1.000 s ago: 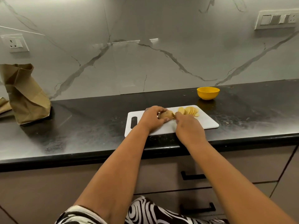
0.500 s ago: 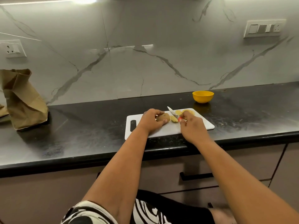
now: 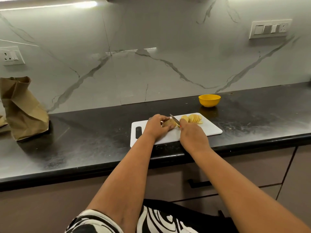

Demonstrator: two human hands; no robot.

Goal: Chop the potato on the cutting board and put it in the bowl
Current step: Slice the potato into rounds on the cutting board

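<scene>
Your left hand [image 3: 155, 126] has its fingers curled over the brown-skinned potato [image 3: 169, 123], pinning it on the white cutting board [image 3: 212, 129]. Your right hand [image 3: 191, 134] grips the knife [image 3: 174, 119], its blade angled across the potato's cut right end; the long axis runs left to right. Pale, thin slices [image 3: 193, 118] fan out beyond. The smooth yellow bowl [image 3: 209, 100] waits on the dark worktop [image 3: 84, 140], nearer your right hand.

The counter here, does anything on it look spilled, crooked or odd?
Nothing spilled. The cutting board juts slightly past the counter's front edge, and the brown paper bag is crumpled and leaning. The potato slices are fanned neatly; the yellow bowl stands upright.
</scene>
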